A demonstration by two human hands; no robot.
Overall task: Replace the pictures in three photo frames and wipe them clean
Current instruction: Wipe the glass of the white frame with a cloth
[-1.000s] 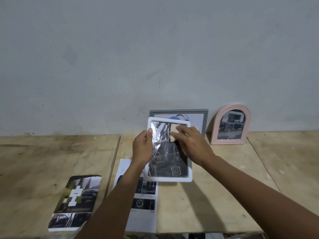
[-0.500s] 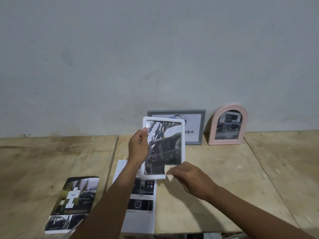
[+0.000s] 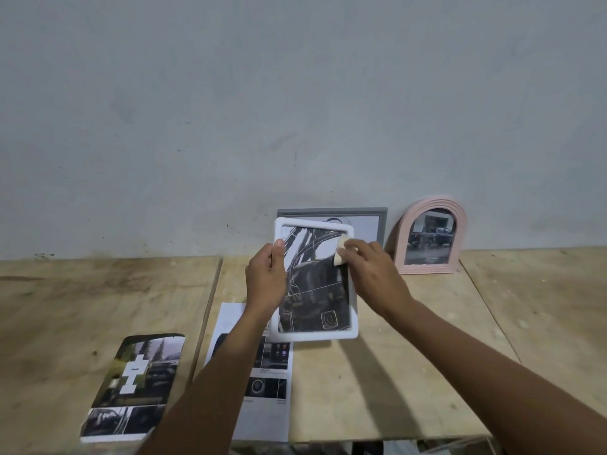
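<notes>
My left hand (image 3: 265, 280) grips the left edge of a white rounded photo frame (image 3: 313, 334) that holds a dark car picture, tilted up above the wooden table. A small cream wiping pad (image 3: 340, 252) is pinched in my right hand (image 3: 371, 274) and pressed against the glass near the frame's upper right corner. Behind them, a grey rectangular frame (image 3: 381, 224) leans on the wall, partly hidden by the white frame. A pink arched frame (image 3: 430, 238) with a truck picture stands to its right.
Two printed picture sheets lie on the plywood table (image 3: 98, 307): a curled dark one (image 3: 134, 385) at front left and a white page (image 3: 266, 385) under my left forearm. A seam runs between boards at left. The grey wall (image 3: 295, 110) rises right behind the frames.
My right hand moved the pad from the top of the glass down to the bottom edge, then back up to the upper right corner. The left hand kept hold of the frame.
</notes>
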